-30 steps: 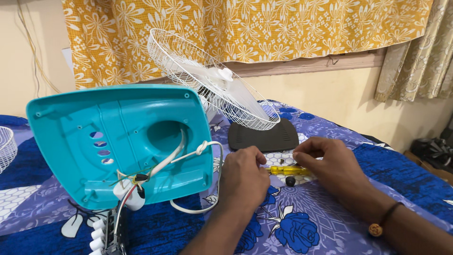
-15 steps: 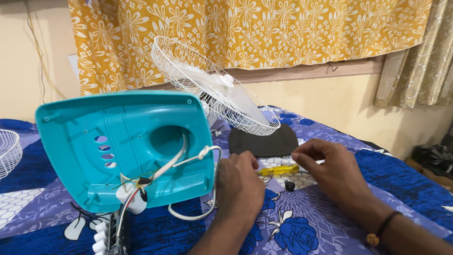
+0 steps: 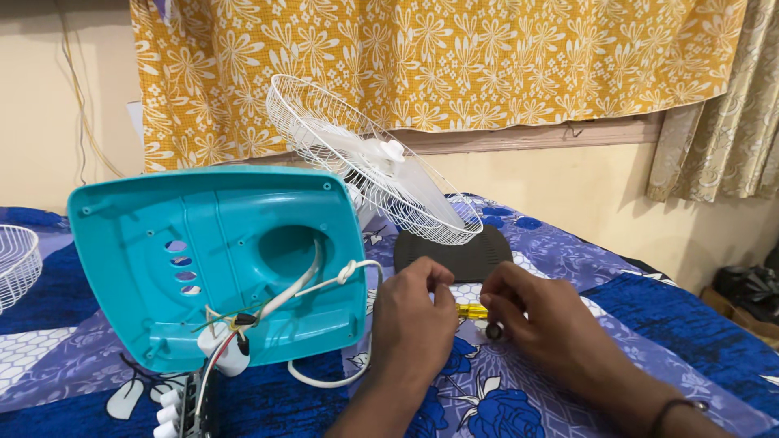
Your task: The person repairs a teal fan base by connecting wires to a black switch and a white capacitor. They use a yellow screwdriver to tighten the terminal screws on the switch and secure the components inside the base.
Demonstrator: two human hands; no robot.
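Note:
A teal plastic fan base [image 3: 219,259] stands tilted on the bed with its underside towards me, white and coloured wires [image 3: 268,304] hanging out of it. My left hand [image 3: 414,320] and my right hand [image 3: 544,320] meet just right of it, both pinching a small yellow-handled screwdriver [image 3: 471,311] held level between them. A small dark round part [image 3: 493,331] lies under my right fingertips. Behind my hands a white wire fan guard [image 3: 365,158] with the fan's white hub leans over a dark flat pad [image 3: 454,255].
The bed is covered with a blue and purple flowered sheet [image 3: 503,397]. Another white wire guard [image 3: 16,264] pokes in at the left edge. A yellow flowered curtain [image 3: 438,65] hangs on the wall behind. A dark bag [image 3: 751,288] lies at the far right.
The view has shifted slightly, so everything sits a little lower. My hands stay together on the yellow screwdriver, my right fingers now closer to the dark round part.

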